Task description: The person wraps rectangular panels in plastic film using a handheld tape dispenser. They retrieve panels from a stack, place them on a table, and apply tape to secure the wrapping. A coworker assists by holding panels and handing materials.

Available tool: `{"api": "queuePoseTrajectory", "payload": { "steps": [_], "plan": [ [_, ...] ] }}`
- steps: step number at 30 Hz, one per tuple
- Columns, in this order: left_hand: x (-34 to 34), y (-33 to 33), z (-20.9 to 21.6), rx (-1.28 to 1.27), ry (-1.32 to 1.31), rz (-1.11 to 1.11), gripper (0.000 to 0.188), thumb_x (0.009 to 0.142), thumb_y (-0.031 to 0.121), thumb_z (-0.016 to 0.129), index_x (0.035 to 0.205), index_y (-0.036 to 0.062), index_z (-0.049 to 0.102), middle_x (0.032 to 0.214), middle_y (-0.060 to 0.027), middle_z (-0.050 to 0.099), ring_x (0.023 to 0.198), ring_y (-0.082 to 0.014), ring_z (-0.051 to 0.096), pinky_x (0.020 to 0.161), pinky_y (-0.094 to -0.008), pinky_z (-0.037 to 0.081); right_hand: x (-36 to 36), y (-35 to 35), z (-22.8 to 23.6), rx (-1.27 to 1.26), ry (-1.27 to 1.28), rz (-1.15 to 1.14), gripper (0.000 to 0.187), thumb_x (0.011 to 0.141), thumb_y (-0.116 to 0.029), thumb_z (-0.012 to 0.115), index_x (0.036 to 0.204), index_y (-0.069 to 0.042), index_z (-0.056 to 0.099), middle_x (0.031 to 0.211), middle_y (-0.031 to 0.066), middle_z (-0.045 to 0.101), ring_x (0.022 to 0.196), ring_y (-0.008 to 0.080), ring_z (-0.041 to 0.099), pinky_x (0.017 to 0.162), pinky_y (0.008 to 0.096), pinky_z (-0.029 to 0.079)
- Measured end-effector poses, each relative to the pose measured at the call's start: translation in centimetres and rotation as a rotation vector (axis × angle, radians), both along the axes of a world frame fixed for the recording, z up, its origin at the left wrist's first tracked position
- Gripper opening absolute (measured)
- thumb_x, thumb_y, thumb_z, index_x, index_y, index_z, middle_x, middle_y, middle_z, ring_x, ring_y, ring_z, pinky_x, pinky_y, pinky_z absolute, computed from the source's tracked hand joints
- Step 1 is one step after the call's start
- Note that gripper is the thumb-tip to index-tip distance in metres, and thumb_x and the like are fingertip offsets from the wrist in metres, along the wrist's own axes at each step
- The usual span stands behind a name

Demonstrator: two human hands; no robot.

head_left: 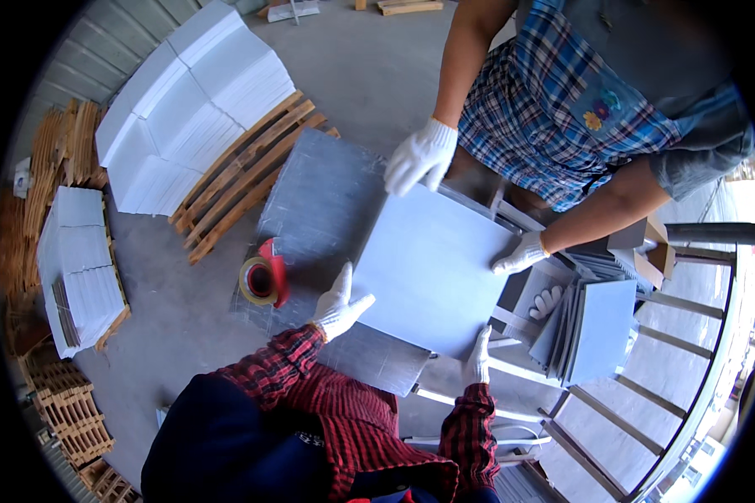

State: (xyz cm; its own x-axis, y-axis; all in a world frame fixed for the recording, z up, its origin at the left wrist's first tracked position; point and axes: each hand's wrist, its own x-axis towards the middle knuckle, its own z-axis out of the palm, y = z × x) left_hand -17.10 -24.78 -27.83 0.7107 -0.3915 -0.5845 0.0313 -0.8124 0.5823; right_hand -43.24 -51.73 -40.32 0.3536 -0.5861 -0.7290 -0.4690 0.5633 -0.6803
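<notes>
A square light grey panel (436,268) lies at the middle, over a grey metal worktop; whether it is one piece or the top of a stack I cannot tell. My left hand (340,306), in a white knitted glove, is at the panel's left edge with thumb and fingers spread. At the near right corner, my right hand (478,359), gloved too, rests its outstretched fingers flat along the edge. Across from me a co-worker in a blue plaid apron has one gloved hand (424,158) at the far left corner and the other gloved hand (522,254) on the right edge.
A tape dispenser (264,275) in red sits on the worktop (323,189). To the right, several thin grey panels (591,331) lean together beside a loose white glove (547,302) on a metal roller frame (617,432). Stacked white sheets (193,109) and wooden pallets (252,168) stand at left.
</notes>
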Motion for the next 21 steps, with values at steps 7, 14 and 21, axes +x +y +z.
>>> {"api": "queuePoseTrajectory", "payload": {
  "steps": [7, 14, 21],
  "plan": [
    [-3.7, -0.4, -4.5, -0.127, -0.299, 0.181, 0.087, 0.092, 0.04, 0.064, 0.155, 0.0007, 0.017, 0.15, -0.0275, 0.04, 0.133, -0.0391, 0.048, 0.11, -0.0397, 0.037, 2.2, 1.9, 2.2, 0.282, -0.134, -0.26, 0.092, 0.08, -0.08, 0.057, 0.15, -0.022, 0.04, 0.15, 0.0043, 0.042, 0.133, 0.0295, 0.043, 0.106, 0.0541, 0.037],
    [-3.7, -2.2, -3.2, -0.071, -0.567, 0.239, 0.08, 0.088, 0.042, 0.067, 0.144, -0.0055, 0.035, 0.136, -0.0287, 0.051, 0.123, -0.0433, 0.052, 0.105, -0.0472, 0.042, 2.5, 1.6, 4.0, 0.199, -0.251, -0.088, 0.097, 0.08, -0.078, 0.059, 0.156, -0.025, 0.029, 0.158, 0.0051, 0.032, 0.141, 0.0308, 0.032, 0.112, 0.0565, 0.028],
    [-1.0, 0.3, -4.5, -0.125, -0.622, 0.201, 0.067, 0.094, 0.044, 0.055, 0.142, -0.0013, 0.039, 0.134, -0.0232, 0.051, 0.118, -0.0407, 0.051, 0.098, -0.0497, 0.043, 8.0, 8.3, 21.8, -0.295, -0.104, 0.18, 0.07, 0.092, -0.044, 0.067, 0.142, 0.002, 0.05, 0.139, 0.0122, 0.055, 0.127, 0.0207, 0.049, 0.108, 0.0345, 0.037]
  ]
}}
